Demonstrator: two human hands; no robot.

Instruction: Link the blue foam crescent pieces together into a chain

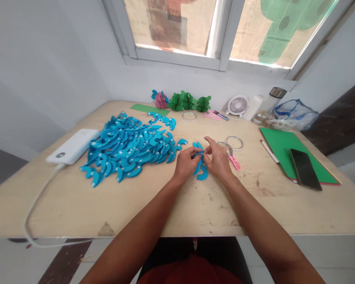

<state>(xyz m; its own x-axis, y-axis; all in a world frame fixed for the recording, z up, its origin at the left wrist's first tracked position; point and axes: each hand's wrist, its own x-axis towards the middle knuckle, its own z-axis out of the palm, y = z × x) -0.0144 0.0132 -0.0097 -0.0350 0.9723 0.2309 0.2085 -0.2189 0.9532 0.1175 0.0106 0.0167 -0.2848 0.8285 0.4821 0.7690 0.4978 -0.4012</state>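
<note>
My left hand (187,162) and my right hand (218,161) meet above the table, pinching a small blue paper piece (198,153) between them. The piece is mostly covered by my fingers, so its full shape is hidden. My right index finger points up while the thumb presses in. Just under my hands lie a few curved blue paper pieces (202,173). To the left spreads a large heap of blue paper arcs (130,144), many with small white squares at their ends. Close to my right hand lies a pink-handled cutter (234,162).
Clear tape rings (234,142) lie right of my hands. A white power bank (73,146) with a cable is at the left. Green paper flowers (187,101), a small fan (238,105) and a bottle (273,98) line the back. A phone (305,169) rests on green sheets (279,146).
</note>
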